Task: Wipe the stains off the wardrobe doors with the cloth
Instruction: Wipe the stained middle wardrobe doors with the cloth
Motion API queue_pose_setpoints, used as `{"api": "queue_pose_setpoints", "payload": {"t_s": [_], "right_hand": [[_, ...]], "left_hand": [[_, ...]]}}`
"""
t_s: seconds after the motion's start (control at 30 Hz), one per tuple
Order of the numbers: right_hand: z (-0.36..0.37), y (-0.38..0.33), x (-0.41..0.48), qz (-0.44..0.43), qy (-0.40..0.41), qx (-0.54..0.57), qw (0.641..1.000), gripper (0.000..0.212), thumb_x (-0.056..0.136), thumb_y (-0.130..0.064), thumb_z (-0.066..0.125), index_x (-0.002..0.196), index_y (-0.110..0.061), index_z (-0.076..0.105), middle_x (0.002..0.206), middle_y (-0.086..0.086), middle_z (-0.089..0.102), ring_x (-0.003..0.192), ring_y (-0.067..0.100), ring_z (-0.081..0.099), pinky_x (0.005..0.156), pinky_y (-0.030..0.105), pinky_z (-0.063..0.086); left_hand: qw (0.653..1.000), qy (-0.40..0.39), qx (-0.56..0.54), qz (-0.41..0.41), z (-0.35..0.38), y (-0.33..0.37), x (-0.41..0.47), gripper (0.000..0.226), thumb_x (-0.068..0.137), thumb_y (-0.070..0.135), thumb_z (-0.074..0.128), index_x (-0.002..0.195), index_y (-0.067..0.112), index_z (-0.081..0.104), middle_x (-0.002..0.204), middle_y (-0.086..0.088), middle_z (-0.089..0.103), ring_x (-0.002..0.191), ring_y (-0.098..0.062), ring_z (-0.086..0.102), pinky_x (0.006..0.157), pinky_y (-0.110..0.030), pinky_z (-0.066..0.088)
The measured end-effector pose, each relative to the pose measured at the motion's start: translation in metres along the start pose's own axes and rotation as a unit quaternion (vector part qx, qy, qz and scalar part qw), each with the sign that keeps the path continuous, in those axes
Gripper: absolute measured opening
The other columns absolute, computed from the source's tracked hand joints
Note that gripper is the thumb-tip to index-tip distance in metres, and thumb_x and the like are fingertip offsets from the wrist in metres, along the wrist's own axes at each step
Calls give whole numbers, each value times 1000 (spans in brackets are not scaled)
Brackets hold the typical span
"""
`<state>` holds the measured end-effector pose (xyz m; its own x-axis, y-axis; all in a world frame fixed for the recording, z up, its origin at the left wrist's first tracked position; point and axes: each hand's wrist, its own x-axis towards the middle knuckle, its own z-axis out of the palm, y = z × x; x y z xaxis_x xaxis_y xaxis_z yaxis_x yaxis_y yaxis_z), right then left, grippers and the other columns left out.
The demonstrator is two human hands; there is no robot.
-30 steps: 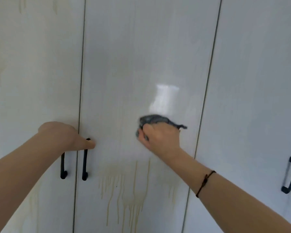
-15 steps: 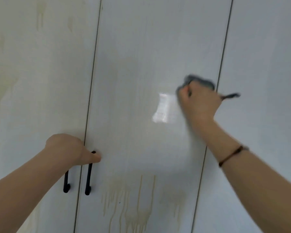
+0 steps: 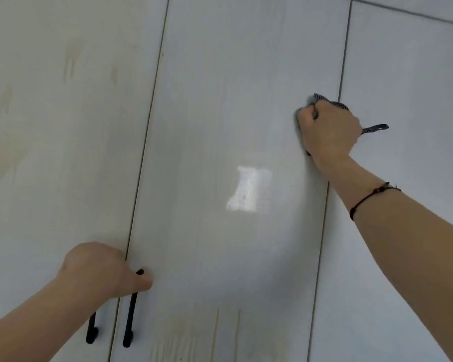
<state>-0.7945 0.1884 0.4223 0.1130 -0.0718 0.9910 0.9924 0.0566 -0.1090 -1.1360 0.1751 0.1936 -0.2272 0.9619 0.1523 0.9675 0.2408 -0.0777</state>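
Right grip (image 3: 327,129) is fisted round the grey cloth (image 3: 374,128), and I see it pressed on the middle wardrobe door (image 3: 220,100) near the door's right edge. Left grip (image 3: 102,270) is curled on the black door handle (image 3: 130,312). Drip stains (image 3: 194,343) sit well below the right grip.

— Where is the cloth (image 3: 320,97)?
— Dark grey, bunched in the right hand (image 3: 330,131), pressed high on the middle door (image 3: 220,113) by its right edge. One strand trails across the seam in front of the right door (image 3: 408,82).
— And the stains?
— Yellowish drip streaks (image 3: 217,335) at the middle door's bottom edge, fainter marks (image 3: 70,64) on the upper left door (image 3: 50,165).
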Motion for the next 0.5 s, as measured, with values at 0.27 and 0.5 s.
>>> {"api": "queue_pose_setpoints", "payload": {"t_s": [0.27, 0.5], "right_hand": [[12, -35, 22, -9, 11, -1, 1000, 26, 89, -33, 37, 73, -16, 46, 63, -1, 43, 67, 24, 43, 56, 34, 22], [8, -4, -77, -102, 22, 27, 994, 31, 86, -30, 53, 59, -20, 42, 48, -4, 35, 46, 21, 35, 50, 25, 6]], "left_hand": [[1000, -14, 14, -2, -17, -1, 4, 78, 72, 86, 29, 111, 27, 61, 103, 10, 61, 105, -18, 58, 89, -27, 43], [999, 1, 8, -36, -11, 2, -2, 92, 75, 88, 26, 133, 24, 57, 109, 5, 59, 109, -21, 58, 86, -29, 41]]}}
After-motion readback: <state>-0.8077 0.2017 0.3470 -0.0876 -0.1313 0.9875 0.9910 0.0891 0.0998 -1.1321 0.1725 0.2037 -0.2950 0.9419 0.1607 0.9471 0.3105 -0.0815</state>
